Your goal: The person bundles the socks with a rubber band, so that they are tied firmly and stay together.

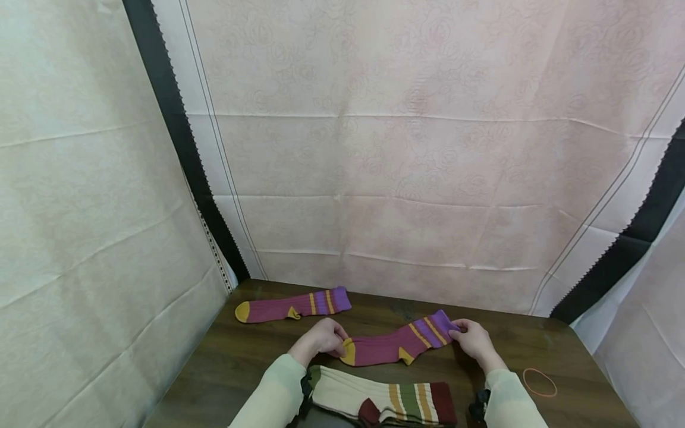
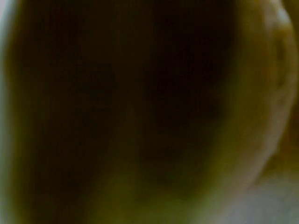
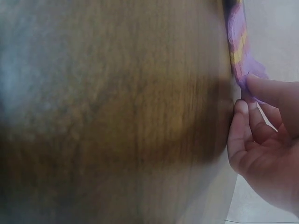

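A maroon sock (image 1: 374,349) with a yellow toe and heel and a purple striped cuff is stretched between both hands, over the table. At its yellow toe, my left hand (image 1: 325,337) pinches the fabric with bent fingers. My right hand (image 1: 475,342) holds the purple cuff at the other end. In the right wrist view, the thumb and fingers of the right hand (image 3: 266,140) pinch the edge of the cuff (image 3: 254,70). The left wrist view is dark and blurred. A matching maroon sock (image 1: 273,310) lies flat behind the left hand.
Cream socks (image 1: 353,387) with green, tan and dark red bands lie stacked near the front of the wooden table (image 1: 214,380). A thin pinkish-orange loop (image 1: 555,392) lies right of the right forearm. Pale cloth (image 1: 428,178) hangs behind the table and at the sides.
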